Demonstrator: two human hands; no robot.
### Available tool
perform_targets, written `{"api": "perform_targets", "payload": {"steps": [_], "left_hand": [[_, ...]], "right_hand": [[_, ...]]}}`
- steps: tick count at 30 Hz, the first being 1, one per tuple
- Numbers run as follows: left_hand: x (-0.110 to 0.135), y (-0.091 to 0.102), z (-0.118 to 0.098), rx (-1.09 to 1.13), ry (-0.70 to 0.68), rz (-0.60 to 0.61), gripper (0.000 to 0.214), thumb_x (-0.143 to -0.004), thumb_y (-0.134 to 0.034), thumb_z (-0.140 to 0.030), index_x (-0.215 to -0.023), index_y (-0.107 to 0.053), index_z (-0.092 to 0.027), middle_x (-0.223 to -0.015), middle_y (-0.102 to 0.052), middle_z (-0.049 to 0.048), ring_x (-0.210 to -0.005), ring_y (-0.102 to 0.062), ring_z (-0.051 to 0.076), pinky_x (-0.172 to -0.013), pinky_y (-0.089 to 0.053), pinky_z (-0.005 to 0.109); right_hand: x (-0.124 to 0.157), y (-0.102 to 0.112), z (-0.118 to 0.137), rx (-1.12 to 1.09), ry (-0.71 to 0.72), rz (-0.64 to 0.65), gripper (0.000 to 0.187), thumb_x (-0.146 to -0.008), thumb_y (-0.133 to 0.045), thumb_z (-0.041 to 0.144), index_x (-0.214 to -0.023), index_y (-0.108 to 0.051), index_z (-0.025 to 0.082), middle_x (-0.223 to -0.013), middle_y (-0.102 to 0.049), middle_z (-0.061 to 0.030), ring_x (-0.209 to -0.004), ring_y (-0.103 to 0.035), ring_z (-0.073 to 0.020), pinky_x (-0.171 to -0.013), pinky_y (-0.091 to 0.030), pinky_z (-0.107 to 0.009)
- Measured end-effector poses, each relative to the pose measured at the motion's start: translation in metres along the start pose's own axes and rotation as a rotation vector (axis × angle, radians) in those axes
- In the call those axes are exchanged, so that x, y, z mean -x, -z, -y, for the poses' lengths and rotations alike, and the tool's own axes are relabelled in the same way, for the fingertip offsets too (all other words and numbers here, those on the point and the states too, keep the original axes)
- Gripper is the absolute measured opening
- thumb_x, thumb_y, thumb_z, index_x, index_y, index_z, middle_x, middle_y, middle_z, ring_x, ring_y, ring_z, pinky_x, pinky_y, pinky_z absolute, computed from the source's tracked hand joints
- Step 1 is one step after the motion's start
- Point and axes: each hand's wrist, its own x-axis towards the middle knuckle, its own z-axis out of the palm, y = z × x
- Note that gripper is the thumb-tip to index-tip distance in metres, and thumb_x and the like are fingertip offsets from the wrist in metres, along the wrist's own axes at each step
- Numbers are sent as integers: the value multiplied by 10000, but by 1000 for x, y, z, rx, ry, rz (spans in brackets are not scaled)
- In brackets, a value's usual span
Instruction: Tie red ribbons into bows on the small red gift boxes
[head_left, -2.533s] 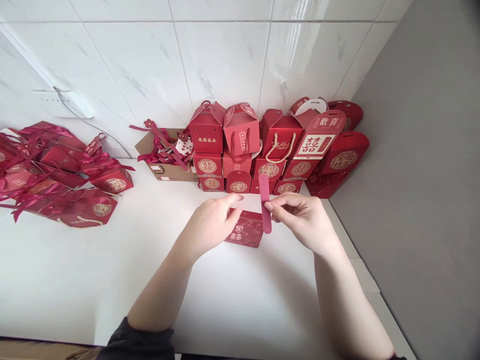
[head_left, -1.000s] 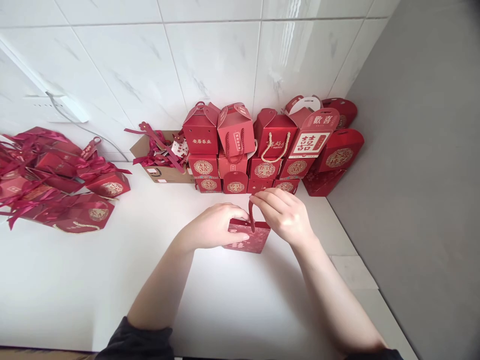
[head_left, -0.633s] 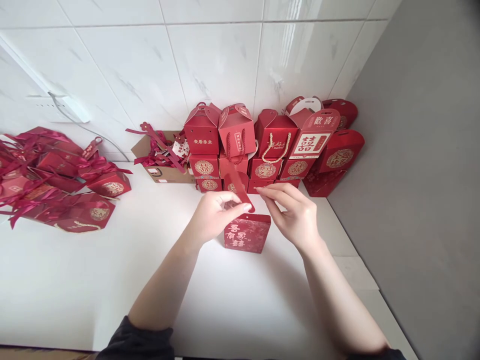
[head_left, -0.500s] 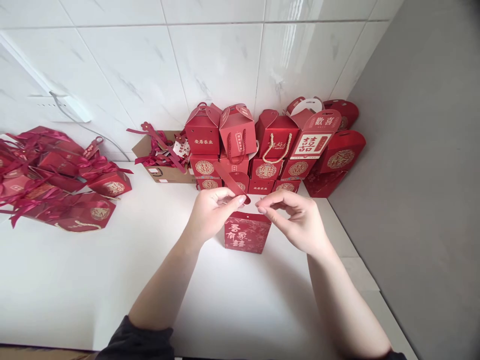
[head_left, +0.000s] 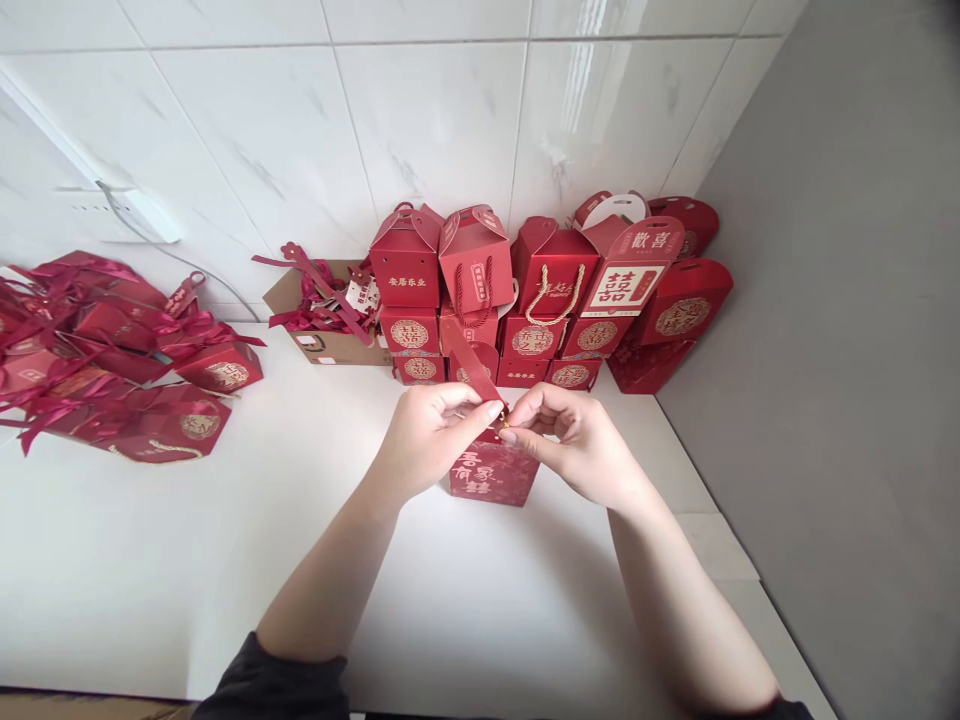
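My left hand (head_left: 435,435) pinches a red paper strap (head_left: 471,362) near its lower end, the strap slanting up and away to the left. Between the fingertips of my right hand (head_left: 581,445) is a small gold piece (head_left: 505,424), too tiny to make out fully, right beside the strap's end. Just below and behind both hands, a red gift box (head_left: 493,475) with pale lettering stands upright on the white table. Its top is partly hidden by my fingers.
Red gift boxes (head_left: 409,270) are stacked against the tiled wall, with flatter boxes (head_left: 682,315) at the right by a grey panel (head_left: 840,300). A cardboard box (head_left: 341,348) holds red ribbons and tags. Further left lies a heap of ribboned boxes (head_left: 112,350).
My right hand has moved left and slightly down to meet the strap's end. The strap has shifted a little to the right and down, and the gold piece now shows.
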Motion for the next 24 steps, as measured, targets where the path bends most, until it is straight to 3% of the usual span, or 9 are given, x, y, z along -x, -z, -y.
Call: {"api": "perform_targets", "payload": {"steps": [7, 17, 24], "left_hand": [[2, -1, -1, -156, -35, -13, 260, -886, -596, -358, -762, -717, -164, -729, -721, 25, -689, -664, 173, -615, -491, 259], [3, -3, 0, -267, -147, -50, 171, -901, -561, -282, -832, -676, -176, -843, -738, 25, -813, -688, 168, -764, -523, 264], [4, -7, 0, -341, -161, -81, 152, -883, -559, -246, -742, -544, -191, -788, -741, 1, -726, -677, 143, -662, -511, 232]], "right_hand": [[1, 0, -2, -108, -59, 30, 135, -836, -717, 281, -838, -626, 180, -789, -668, -15, -684, -661, -143, -662, -524, -291], [-2, 2, -3, -244, -96, 5, 251, -832, -734, 299, -993, -567, 203, -848, -701, -10, -688, -696, -134, -673, -560, -279], [-3, 2, -6, -202, -108, 2, 238, -852, -709, 338, -986, -572, 197, -772, -674, 0, -673, -678, -139, -658, -535, -280]]}}
